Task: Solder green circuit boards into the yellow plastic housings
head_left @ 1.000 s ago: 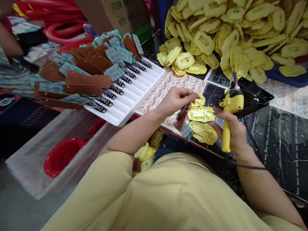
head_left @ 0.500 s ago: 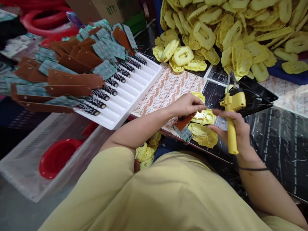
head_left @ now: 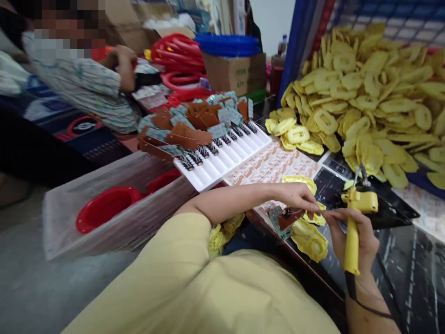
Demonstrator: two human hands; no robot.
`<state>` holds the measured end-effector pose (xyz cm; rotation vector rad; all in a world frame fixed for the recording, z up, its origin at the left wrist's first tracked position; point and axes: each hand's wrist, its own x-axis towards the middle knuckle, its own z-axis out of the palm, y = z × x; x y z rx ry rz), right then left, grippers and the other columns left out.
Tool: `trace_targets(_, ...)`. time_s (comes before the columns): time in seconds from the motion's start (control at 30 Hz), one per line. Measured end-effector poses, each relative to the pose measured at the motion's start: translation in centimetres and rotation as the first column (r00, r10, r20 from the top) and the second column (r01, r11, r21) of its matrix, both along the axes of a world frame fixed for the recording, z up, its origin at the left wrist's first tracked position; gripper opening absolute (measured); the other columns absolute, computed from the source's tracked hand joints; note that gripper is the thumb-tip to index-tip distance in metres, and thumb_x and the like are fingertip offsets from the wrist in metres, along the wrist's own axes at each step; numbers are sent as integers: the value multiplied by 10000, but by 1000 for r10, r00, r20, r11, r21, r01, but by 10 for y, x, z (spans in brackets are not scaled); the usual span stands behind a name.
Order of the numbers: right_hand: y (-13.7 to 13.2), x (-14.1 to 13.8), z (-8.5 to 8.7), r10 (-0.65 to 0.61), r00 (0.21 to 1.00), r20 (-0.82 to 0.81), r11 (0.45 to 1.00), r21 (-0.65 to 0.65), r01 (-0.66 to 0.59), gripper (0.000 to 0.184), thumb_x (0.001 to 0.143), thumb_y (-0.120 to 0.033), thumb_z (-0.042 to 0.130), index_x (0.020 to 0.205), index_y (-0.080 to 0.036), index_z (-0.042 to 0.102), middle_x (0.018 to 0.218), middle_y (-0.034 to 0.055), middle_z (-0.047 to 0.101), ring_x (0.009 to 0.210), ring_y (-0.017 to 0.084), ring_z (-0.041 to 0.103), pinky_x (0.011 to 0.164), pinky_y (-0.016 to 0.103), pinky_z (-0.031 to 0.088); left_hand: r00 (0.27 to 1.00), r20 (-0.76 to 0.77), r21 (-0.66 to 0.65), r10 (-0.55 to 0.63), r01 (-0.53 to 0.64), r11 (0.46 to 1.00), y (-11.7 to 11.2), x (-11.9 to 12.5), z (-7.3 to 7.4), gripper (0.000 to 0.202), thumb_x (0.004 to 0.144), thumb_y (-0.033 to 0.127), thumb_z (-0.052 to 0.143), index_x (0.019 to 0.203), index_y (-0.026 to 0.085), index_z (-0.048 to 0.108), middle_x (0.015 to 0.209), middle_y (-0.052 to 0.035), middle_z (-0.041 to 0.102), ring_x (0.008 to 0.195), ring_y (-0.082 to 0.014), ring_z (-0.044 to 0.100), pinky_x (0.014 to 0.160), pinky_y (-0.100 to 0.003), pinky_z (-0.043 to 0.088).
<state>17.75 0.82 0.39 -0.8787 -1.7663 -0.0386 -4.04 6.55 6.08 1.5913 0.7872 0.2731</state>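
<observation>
My left hand (head_left: 299, 196) is closed in a pinch above the yellow plastic shells; what its fingertips hold is too small to make out. Just under it a brown board (head_left: 289, 220) and a green circuit board (head_left: 280, 225) with thin wires lie over an open yellow shell (head_left: 311, 242). A yellow soldering gun (head_left: 352, 246) rests in the grip of my right hand (head_left: 365, 239), its tip pointing up and away. The thumb and forefinger of that hand pinch close together, meeting my left fingertips. Another yellow shell (head_left: 301, 183) lies beyond my left hand.
A white tray (head_left: 222, 169) of boards with black wired parts stands at the left, above a clear bin (head_left: 86, 241) holding red pieces (head_left: 107, 208). Yellow shells (head_left: 375, 102) heap up at the back right. A co-worker (head_left: 86, 88) sits at the far left.
The view has swung up and left, bringing the co-worker into sight. My right hand has moved in with the soldering gun, and its fingertips now meet my left fingertips.
</observation>
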Motion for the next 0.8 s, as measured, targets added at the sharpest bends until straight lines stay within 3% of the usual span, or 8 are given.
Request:
trace_targets(0.13,1,3,-5,25,999,-43,995,-92,-29,297,983,-489,811,1083,-243,676,823,-26,792,671,174,767,655,267,580,979,-199,231,-51,97,968,-9,4,19,133,983,65,744,915,102,852,671,26,760,634,-66,651,680,-152,475)
trace_targets(0.23,-3,3,-6,58,994,-92,984,-162,-72,332,956,-521,829,1063,-244,681,850,-12,795,701,188,776,695,289,604,941,-333,439,-61,211,874,-17,7,25,111,976,98,764,988,112,873,770,-12,804,687,-97,649,661,-186,448)
trace_targets(0.33,-6,0,-5,120,983,-139,973,-179,-144,319,946,-482,846,1080,-245,679,889,-10,798,730,185,784,737,289,618,933,-357,540,-45,245,805,-22,5,23,95,962,122,784,954,133,878,832,-34,823,707,-113,645,646,-212,427)
trace_targets(0.5,-5,-5,-8,127,978,-166,991,-15,-132,286,938,-387,870,1080,-231,676,877,-28,795,723,148,776,772,239,599,974,-200,435,105,-7,901,-27,0,17,29,939,123,831,963,138,833,815,23,802,737,-75,695,729,-147,488)
trace_targets(0.6,-4,-5,-11,132,979,-154,991,19,-131,265,946,-367,866,1100,-229,702,916,-24,807,753,150,781,789,241,597,961,-202,430,187,-85,899,-25,-7,26,82,890,110,873,850,139,807,732,43,763,692,-69,686,733,-147,505)
trace_targets(0.7,-9,-2,-10,117,987,-111,993,26,-115,227,957,-356,855,1116,-234,749,1004,-4,822,786,166,781,816,274,601,887,-252,531,386,-207,822,-1,-33,56,129,860,56,859,786,149,810,795,17,798,767,-103,717,774,-179,537)
trace_targets(0.77,-14,2,-7,91,992,-85,995,48,-87,205,969,-353,842,1112,-226,769,1008,3,823,767,168,769,806,284,593,776,-224,629,589,-347,696,26,-67,85,113,898,58,800,810,126,816,844,-26,811,815,-140,719,828,-230,556)
trace_targets(0.8,-16,3,-5,75,994,-81,996,64,-70,195,974,-353,835,1105,-221,774,992,4,822,747,166,759,796,285,586,699,-187,676,691,-419,606,42,-87,101,102,921,61,761,860,113,825,889,-45,819,866,-159,729,886,-254,564)
